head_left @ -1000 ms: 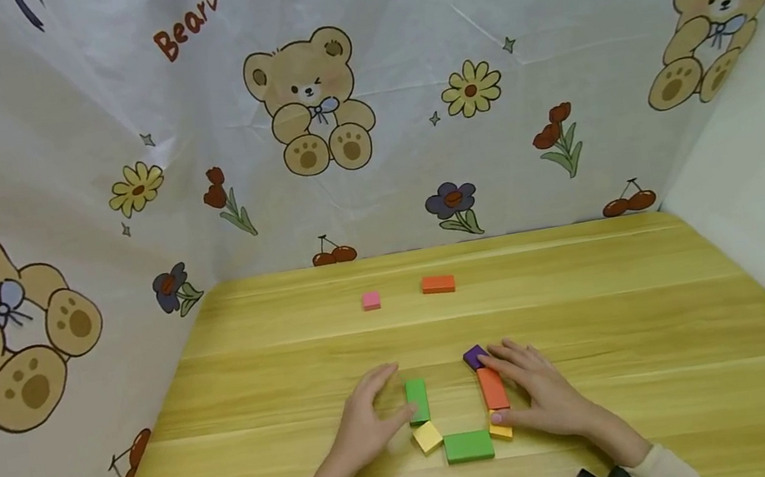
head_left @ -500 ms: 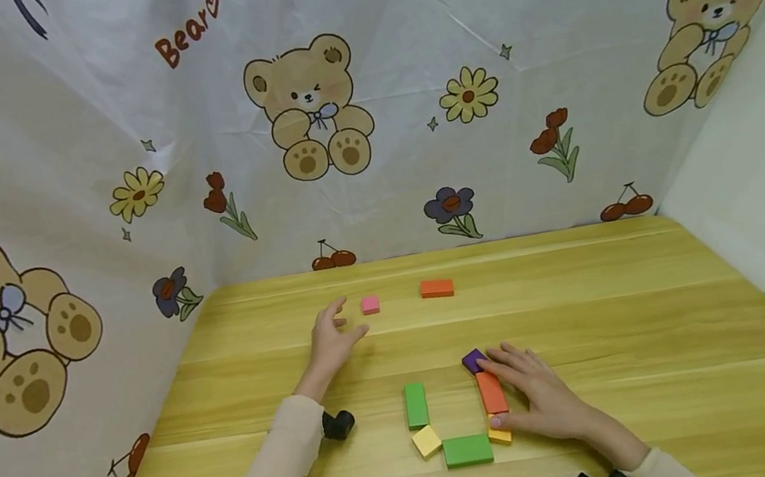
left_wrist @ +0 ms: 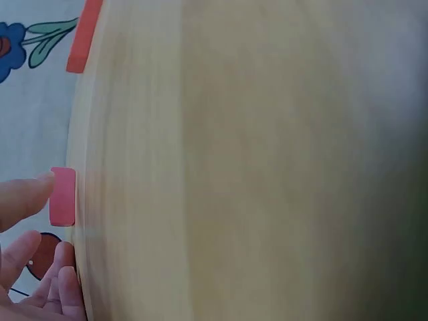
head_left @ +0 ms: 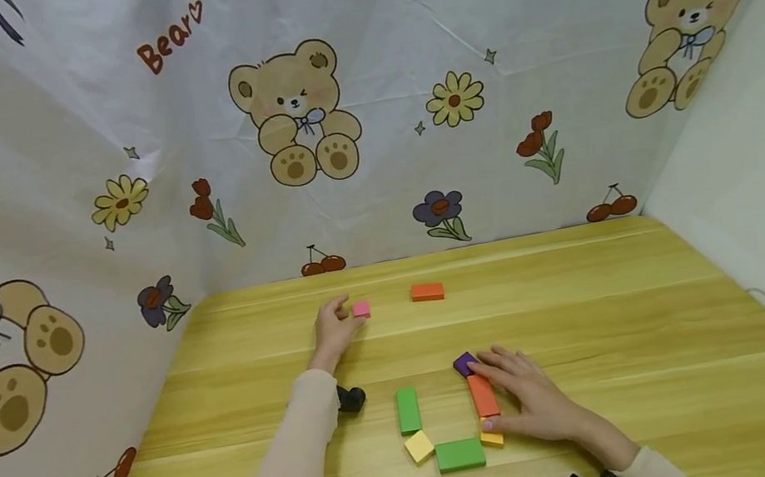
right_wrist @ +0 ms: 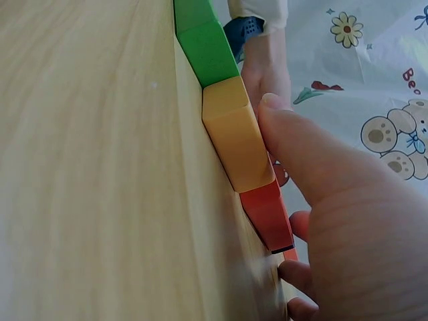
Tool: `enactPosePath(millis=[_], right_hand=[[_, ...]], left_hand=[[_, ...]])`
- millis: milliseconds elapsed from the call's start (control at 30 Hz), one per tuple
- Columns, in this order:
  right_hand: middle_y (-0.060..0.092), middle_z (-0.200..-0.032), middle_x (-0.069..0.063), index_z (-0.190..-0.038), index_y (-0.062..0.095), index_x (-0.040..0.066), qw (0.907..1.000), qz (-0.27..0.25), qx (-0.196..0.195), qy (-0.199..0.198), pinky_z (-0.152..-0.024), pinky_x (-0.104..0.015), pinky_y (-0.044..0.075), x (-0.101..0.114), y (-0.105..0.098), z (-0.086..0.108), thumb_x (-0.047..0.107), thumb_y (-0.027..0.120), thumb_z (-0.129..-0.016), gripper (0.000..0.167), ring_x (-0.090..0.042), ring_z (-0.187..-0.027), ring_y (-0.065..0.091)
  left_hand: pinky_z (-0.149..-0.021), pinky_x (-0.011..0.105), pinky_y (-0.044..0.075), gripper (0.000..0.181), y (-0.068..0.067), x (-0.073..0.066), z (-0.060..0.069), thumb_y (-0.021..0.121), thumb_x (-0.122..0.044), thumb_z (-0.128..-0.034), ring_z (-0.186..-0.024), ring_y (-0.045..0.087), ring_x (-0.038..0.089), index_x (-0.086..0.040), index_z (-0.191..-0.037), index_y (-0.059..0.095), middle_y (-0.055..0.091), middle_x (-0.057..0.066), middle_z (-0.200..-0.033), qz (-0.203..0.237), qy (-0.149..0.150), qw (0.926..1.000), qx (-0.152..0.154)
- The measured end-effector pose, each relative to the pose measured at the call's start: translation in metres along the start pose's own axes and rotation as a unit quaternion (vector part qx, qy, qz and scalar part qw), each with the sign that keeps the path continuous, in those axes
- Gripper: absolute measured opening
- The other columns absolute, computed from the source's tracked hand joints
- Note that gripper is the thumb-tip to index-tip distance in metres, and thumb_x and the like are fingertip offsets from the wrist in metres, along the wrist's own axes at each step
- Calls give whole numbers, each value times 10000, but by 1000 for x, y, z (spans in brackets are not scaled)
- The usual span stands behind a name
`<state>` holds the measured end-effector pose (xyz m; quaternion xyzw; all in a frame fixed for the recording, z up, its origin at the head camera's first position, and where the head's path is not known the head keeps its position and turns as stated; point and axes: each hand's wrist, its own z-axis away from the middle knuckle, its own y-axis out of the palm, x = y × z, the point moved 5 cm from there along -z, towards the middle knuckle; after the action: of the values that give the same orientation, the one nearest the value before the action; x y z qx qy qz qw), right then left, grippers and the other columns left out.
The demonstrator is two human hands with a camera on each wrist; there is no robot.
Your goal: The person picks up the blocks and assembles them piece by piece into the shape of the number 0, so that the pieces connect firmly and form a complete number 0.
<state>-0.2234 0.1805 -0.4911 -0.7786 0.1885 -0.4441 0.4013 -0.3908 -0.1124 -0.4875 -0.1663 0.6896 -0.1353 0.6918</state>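
Note:
At the far side of the table, my left hand (head_left: 334, 328) reaches around a small pink block (head_left: 361, 309), thumb and fingers spread. In the left wrist view the thumb overlaps one edge of the pink block (left_wrist: 63, 197); contact is unclear. My right hand (head_left: 532, 403) rests along a row of blocks, fingers at the purple block (head_left: 463, 364) and thumb on the orange-yellow block (head_left: 492, 439), with a red block (head_left: 483, 396) between. A green block (head_left: 460, 455), a pale yellow block (head_left: 419, 447) and another green block (head_left: 408, 411) continue the U shape.
An orange-red block (head_left: 427, 292) lies at the back, right of the pink one. The wooden table (head_left: 594, 321) meets a bear-printed cloth (head_left: 378, 214) behind and on the left, and a white surface (head_left: 762, 192) on the right.
My left hand has left the left-hand green block, moved forward to the back of the table and come close around the pink block. The right hand stays on its row.

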Motion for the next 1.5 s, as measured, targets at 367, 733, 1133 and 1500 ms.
enactPosePath(millis=[367,733,1133,1500], right_hand=[[442,-1490,-189,-1454,479,139,10000,-14,6,22,-1097,-722,167,1,1,0,457,774,-780,802,-459,-1421,292],[432,-1499,-187,-1455,477,133,9999,-104,44,-14,-1093,-722,155,2,0,1,442,780,-780,802,-458,-1425,281],[437,-1493,-195,-1452,481,127,10000,-11,-6,-81,-1085,-731,167,2,-2,1,448,774,-784,797,-461,-1417,295],[443,-1492,-185,-1450,485,136,10000,7,18,-56,-1090,-716,169,2,-1,1,454,769,-784,790,-451,-1420,296]], left_hand=[[-968,427,503,520,3,5,-7,746,-35,-837,-1141,547,342,34,-1322,573,493,225,-1307,-372,162,9990,-177],[-950,424,506,328,4,6,-4,748,-59,-847,-1093,574,319,3,-1164,694,562,184,-1243,-384,191,9982,-410],[-691,238,500,336,7,4,13,728,-86,-872,-945,605,208,-51,-1202,684,672,130,-1119,299,9,9981,547],[-603,236,496,283,19,-10,51,734,-58,-855,-798,578,143,-37,-1135,702,679,116,-1090,189,350,9827,1809]])
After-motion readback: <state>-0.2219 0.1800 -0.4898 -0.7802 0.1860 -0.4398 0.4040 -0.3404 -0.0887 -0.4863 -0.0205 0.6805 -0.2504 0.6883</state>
